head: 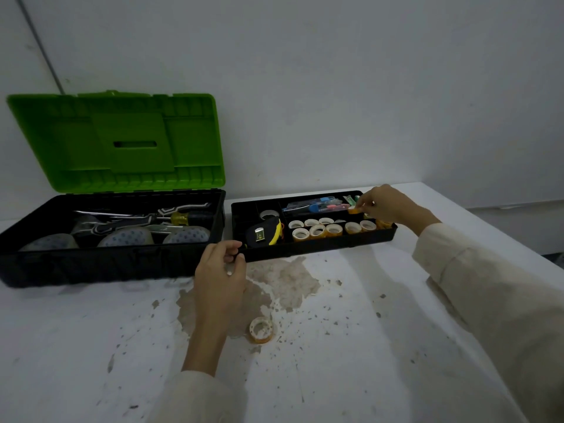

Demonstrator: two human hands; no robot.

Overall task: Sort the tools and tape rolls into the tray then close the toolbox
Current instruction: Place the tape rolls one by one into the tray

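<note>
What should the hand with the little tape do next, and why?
Probably lower the small tape roll in the right hand into the tray beside the other rolls and let go. It hangs over the tray; the left hand holds its corner; one loose roll waits outside.

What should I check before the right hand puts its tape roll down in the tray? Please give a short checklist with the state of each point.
1. Tray steadied: left hand grips its front left corner. Ok.
2. Small tape roll secure: right hand pinches it over the tray's right end. Ok.
3. Free space under that roll: the hand hides the spot. Cannot tell.
4. All rolls sorted: a loose tape roll lies on the table. Not ok.
5. Toolbox access: green lid stands open. Ok.
</note>
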